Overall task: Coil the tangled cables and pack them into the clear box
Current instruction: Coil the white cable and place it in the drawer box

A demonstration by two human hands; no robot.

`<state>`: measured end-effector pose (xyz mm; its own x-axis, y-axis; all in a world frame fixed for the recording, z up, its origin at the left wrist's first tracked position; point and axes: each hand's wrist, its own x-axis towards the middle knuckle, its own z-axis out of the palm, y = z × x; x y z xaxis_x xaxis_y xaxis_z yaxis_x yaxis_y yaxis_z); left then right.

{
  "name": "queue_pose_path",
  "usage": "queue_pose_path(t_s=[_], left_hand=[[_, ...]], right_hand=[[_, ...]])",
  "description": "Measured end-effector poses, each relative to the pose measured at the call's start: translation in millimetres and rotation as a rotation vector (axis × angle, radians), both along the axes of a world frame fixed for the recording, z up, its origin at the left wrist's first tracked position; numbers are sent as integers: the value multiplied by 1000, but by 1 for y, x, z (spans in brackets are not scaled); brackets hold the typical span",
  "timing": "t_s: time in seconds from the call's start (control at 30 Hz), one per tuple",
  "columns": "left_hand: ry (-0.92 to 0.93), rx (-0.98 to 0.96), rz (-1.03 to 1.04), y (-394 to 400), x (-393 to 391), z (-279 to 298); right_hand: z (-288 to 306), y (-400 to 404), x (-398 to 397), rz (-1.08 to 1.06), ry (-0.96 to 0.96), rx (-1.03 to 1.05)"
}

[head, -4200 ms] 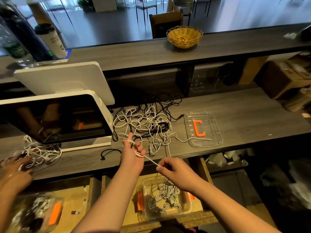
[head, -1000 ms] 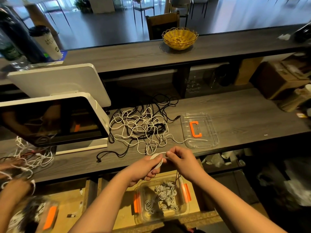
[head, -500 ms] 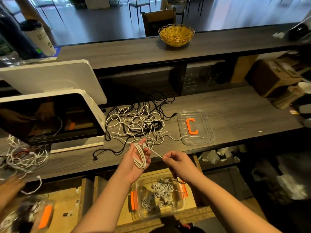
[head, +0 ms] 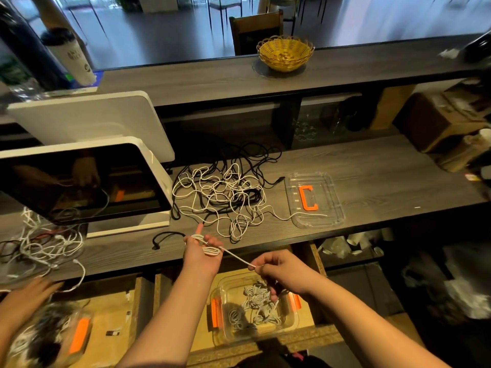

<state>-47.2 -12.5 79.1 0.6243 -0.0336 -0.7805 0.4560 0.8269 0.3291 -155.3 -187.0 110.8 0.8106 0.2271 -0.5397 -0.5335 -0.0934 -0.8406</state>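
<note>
Item: white cable point(head: 235, 256), mid-coil. Left hand point(head: 203, 248) holds wraps looped round its fingers; right hand point(head: 276, 269), pulled further aside than half a second ago, pinches the taut strand. Another wrap pending. Tangle point(head: 225, 197) remains on tabletop point(head: 372, 168); clear box point(head: 255, 309) below holds finished coils.

Location type: service counter of a café or shop. Indicators: a two-screen point-of-sale terminal point(head: 87, 179) stands on the lower table point(head: 385, 181). A raised customer ledge point(head: 186, 81) carries a lidded paper coffee cup point(head: 71, 57) and a yellow woven basket point(head: 285, 55). Glassware point(head: 305, 128) sits under the ledge. Chairs point(head: 256, 29) occupy an open floor beyond.
</note>
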Motion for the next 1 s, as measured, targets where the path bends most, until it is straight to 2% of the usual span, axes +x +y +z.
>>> queue_pose_path(t_s=[0.1, 0.2, 0.37, 0.53, 0.6, 0.67, 0.77, 0.83, 0.9, 0.93, 1.0], left_hand=[[-27, 120, -36, 3, 6, -5], [-117, 429, -177, 7, 2, -10], [-420, 1073, -585, 8, -14, -8], [-526, 1282, -1052, -1, -24, -8], [-534, 1259, -1269, -3, -26, -10], [-500, 1152, -1418, -7, -33, -10], [-416, 967, -1523, -13, -44, -6], [-399, 731, -1576, -17, -48, -2], [-463, 439, -1671, -25, -49, 17], [-527, 356, -1733, -28, -49, 29], [-653, 361, -1769, -36, -49, 45]], right_hand=[[0, 1, 0, 17, 5, 17], [-1, 4, 3, 36, -12, -2], [4, -1, 7, 1, -29, -10], [5, -12, 13, -193, -69, -41], [6, -15, 15, -234, -82, -4], [8, -18, 16, -263, -128, 27], [14, -25, 18, -316, -194, 62], [16, -31, 19, -338, -203, 89], [18, -41, 21, -369, -220, 88], [18, -45, 23, -388, -237, 83], [19, -57, 29, -416, -258, 71]])
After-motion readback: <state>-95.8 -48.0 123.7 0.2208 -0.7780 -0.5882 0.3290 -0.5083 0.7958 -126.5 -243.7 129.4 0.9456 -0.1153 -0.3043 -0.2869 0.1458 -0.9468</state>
